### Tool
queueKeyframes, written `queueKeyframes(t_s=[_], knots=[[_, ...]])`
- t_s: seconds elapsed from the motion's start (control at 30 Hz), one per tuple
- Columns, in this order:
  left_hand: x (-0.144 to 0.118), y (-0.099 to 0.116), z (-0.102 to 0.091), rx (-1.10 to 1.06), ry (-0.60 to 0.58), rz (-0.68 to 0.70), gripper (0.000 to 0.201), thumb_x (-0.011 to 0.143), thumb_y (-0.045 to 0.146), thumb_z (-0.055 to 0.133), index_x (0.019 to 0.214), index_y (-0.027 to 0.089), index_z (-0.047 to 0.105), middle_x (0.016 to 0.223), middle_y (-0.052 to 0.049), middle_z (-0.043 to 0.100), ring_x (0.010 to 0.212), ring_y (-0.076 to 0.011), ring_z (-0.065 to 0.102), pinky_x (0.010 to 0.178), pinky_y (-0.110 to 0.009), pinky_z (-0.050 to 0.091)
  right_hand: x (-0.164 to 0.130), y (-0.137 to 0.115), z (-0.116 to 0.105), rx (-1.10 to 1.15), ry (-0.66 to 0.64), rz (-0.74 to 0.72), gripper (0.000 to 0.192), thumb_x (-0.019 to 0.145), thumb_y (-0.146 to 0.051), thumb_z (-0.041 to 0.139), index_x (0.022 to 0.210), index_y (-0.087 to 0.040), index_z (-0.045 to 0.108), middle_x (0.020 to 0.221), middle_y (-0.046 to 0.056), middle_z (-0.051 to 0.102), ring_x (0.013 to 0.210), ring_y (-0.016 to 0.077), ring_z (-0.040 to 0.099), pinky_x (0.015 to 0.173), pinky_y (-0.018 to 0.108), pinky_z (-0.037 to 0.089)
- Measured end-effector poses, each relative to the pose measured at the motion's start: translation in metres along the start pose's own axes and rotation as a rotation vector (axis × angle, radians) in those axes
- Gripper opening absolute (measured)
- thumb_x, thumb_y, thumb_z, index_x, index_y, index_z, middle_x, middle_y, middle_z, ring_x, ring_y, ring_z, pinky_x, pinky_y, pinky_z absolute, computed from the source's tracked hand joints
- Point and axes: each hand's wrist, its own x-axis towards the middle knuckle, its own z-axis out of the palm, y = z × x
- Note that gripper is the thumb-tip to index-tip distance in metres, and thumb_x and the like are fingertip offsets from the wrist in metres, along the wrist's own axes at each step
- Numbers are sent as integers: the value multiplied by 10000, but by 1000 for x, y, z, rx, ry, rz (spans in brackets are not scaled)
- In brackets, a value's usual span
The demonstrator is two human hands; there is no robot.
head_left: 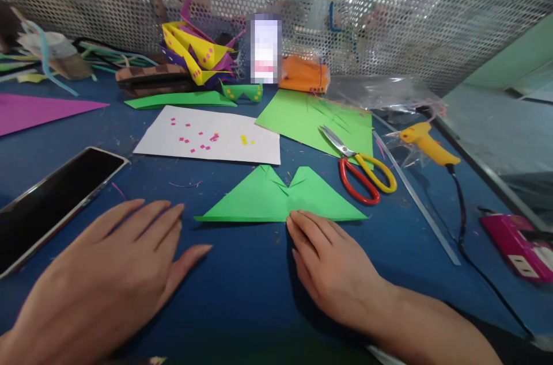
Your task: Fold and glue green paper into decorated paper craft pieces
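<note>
Resting flat on the blue table (242,273), palm down and fingers spread, left hand (108,273) open and holding nothing, just left of the folded green paper (280,198). Pressing with open, extended fingertips on the lower edge of that paper near its middle, right hand (332,267) — not gripping, only bearing down. Lying at the table's centre, in front of both hands, a wide triangle with 2 flaps meeting at a notch on top. Judged light and thin, creased but springy — likely to slide on the smooth table unless pinned, and easy to crumple or tear at the folds. Best taken by pinching a pointed corner or the long lower edge, lightly, keeping the layers together. Nearby: scissors (363,172) with red and yellow handles just right of it, a white sheet (207,135) dotted with small pink and yellow squares behind, a phone (52,204) at left, a yellow glue gun (425,143) farther right.
</note>
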Motion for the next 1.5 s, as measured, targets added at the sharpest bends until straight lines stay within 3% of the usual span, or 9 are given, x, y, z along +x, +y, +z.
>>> queueKeyframes(t_s=[0.07,0.17,0.37,0.67,0.83,0.93,1.07,1.17,1.5], knots=[[15,8,-5,119,6,72,332,1028,287,403,1012,120,689,1096,-158,731,992,-366,648,844,-535,472,1,0,1,2,8,4,361,949,-145,464,1149,35,705,1126,228,726,1036,337,684,859,453,620],[46,31,-3,7,68,153,288,1020,177,402,1001,136,686,1067,-101,737,956,-252,657,849,-409,486,1,2,1,23,16,7,349,944,-136,477,1151,36,699,1115,230,721,1030,328,673,866,449,611],[83,54,16,-23,-38,233,242,937,71,463,999,130,690,980,-99,733,816,-237,654,677,-366,517,0,5,-1,106,14,28,326,958,-131,465,1146,13,688,1095,209,708,1020,294,648,861,427,598],[84,38,26,-4,-90,337,239,942,73,453,982,105,686,916,-124,707,799,-232,637,668,-341,545,3,24,-2,210,-20,122,252,1003,-158,471,1065,-127,713,1036,107,732,934,203,661,797,346,575],[82,33,39,42,19,400,273,951,58,410,937,111,677,869,-108,696,750,-216,612,620,-323,519,6,38,-2,96,32,57,208,996,-178,522,995,-145,728,982,75,748,882,187,664,773,330,538],[80,33,46,54,94,403,266,952,66,413,924,119,673,846,-96,683,731,-214,589,591,-322,493,9,38,-1,13,62,-21,168,970,-153,561,1002,-116,722,997,83,747,867,202,654,766,348,515],[81,32,43,50,74,389,260,963,70,426,947,117,681,835,-76,676,738,-210,580,609,-327,491,13,34,3,-2,73,-82,171,962,-116,547,942,-112,718,956,80,740,815,186,622,761,341,483],[82,31,38,14,35,386,223,961,102,473,931,121,694,813,-64,673,720,-207,582,603,-328,486,16,33,5,28,78,-63,214,976,-119,516,902,-133,716,909,67,736,787,170,605,764,336,467],[87,31,38,-200,86,274,237,990,156,487,899,158,706,817,-50,677,767,-182,602,652,-300,476,18,31,7,109,99,-22,235,982,-124,495,860,-132,696,840,64,715,752,166,601,741,343,450]])
